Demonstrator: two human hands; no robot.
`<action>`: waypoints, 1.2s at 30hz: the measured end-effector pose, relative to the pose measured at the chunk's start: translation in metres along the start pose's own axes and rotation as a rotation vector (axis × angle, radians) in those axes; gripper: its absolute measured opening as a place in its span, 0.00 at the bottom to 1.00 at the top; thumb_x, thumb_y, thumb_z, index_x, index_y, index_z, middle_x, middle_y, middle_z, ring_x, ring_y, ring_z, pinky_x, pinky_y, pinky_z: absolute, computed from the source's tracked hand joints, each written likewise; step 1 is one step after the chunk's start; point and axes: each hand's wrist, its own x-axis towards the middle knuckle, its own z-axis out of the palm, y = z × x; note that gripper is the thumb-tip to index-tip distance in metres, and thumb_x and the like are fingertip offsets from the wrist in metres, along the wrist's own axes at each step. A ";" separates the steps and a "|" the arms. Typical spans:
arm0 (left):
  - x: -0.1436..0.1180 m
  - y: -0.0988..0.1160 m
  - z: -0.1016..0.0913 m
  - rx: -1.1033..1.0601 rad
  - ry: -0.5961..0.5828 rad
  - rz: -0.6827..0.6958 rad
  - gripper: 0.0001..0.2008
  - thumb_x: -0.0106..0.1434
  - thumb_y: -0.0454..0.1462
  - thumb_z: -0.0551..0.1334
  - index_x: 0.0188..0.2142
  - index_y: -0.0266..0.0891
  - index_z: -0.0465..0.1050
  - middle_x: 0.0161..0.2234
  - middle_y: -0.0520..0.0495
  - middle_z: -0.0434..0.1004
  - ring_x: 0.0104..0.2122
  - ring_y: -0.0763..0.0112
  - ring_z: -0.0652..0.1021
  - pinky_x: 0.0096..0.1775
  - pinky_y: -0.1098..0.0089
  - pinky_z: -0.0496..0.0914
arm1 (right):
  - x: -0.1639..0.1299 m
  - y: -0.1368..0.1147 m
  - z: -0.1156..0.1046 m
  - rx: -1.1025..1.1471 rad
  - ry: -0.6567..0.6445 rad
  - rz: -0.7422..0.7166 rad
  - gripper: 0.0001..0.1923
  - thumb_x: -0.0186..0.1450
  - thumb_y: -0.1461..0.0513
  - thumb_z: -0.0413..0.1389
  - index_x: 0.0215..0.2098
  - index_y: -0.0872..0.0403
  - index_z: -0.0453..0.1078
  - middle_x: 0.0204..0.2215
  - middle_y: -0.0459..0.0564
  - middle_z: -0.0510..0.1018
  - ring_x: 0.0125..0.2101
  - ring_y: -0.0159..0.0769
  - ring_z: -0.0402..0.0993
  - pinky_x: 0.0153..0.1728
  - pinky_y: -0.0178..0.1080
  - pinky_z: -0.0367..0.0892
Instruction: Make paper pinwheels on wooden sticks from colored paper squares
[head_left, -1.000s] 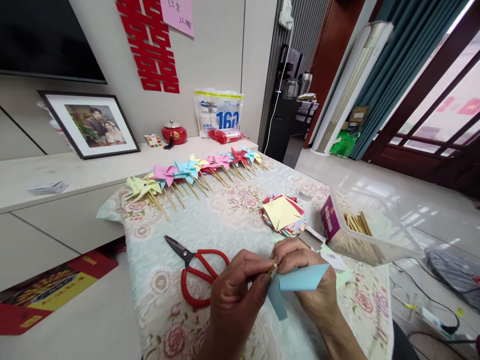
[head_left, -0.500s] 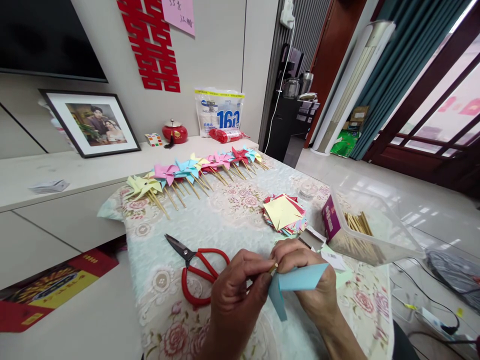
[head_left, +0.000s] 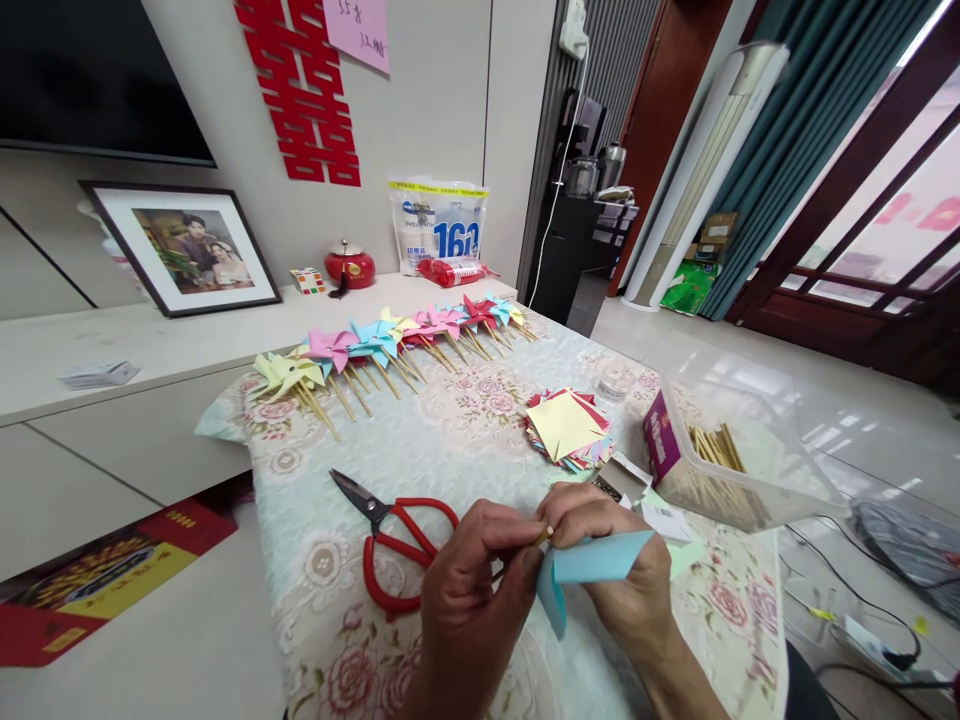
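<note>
Close together over the near part of the table, my two hands work on one pinwheel. My left hand [head_left: 476, 590] pinches a thin wooden stick [head_left: 544, 536] between thumb and fingers, its pale end poking up. Folded light-blue paper pinwheel blades [head_left: 600, 560] are gripped by my right hand [head_left: 630, 605], pressed against the stick's end. The fingers hide where paper and stick meet. Red-handled scissors [head_left: 378, 512] lie left of my left hand. Beyond my right hand is a stack of coloured paper squares [head_left: 568, 425], a yellow one on top.
Several pinwheels on sticks [head_left: 375, 340] lie in a row along the table's far edge. On the right, a clear plastic box [head_left: 780, 480] holds wooden sticks. A small open box [head_left: 630, 478] of dark bits sits beside it. Cables [head_left: 862, 545] run across the floor.
The stick in my left hand has turned slightly, so its pale end shows more. The blue blades have shifted a little; both hands stay in nearly the same place.
</note>
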 end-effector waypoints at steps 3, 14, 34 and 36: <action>0.000 0.000 0.001 -0.023 0.007 -0.022 0.08 0.63 0.31 0.66 0.39 0.45 0.81 0.32 0.48 0.74 0.31 0.70 0.75 0.31 0.72 0.68 | 0.001 0.000 0.000 0.002 0.016 -0.011 0.04 0.67 0.62 0.61 0.33 0.51 0.77 0.28 0.51 0.79 0.31 0.41 0.76 0.37 0.45 0.72; 0.001 0.001 0.001 -0.010 0.011 0.002 0.08 0.62 0.30 0.66 0.38 0.44 0.82 0.31 0.49 0.74 0.30 0.71 0.75 0.31 0.74 0.68 | 0.003 -0.001 0.000 0.012 0.018 -0.014 0.06 0.67 0.61 0.61 0.33 0.52 0.77 0.27 0.50 0.78 0.30 0.40 0.76 0.37 0.45 0.72; 0.003 0.003 -0.003 0.158 -0.056 0.105 0.10 0.65 0.28 0.62 0.40 0.44 0.78 0.32 0.52 0.73 0.32 0.74 0.74 0.32 0.75 0.68 | -0.002 0.004 -0.003 0.025 -0.045 -0.001 0.05 0.69 0.62 0.59 0.34 0.52 0.75 0.30 0.48 0.77 0.33 0.38 0.75 0.43 0.45 0.69; 0.003 0.004 -0.004 0.181 -0.054 0.114 0.10 0.66 0.28 0.62 0.40 0.44 0.78 0.32 0.52 0.72 0.31 0.75 0.74 0.32 0.75 0.68 | -0.003 0.004 -0.003 0.019 -0.044 -0.002 0.05 0.69 0.62 0.59 0.34 0.52 0.75 0.30 0.48 0.77 0.33 0.38 0.75 0.42 0.45 0.69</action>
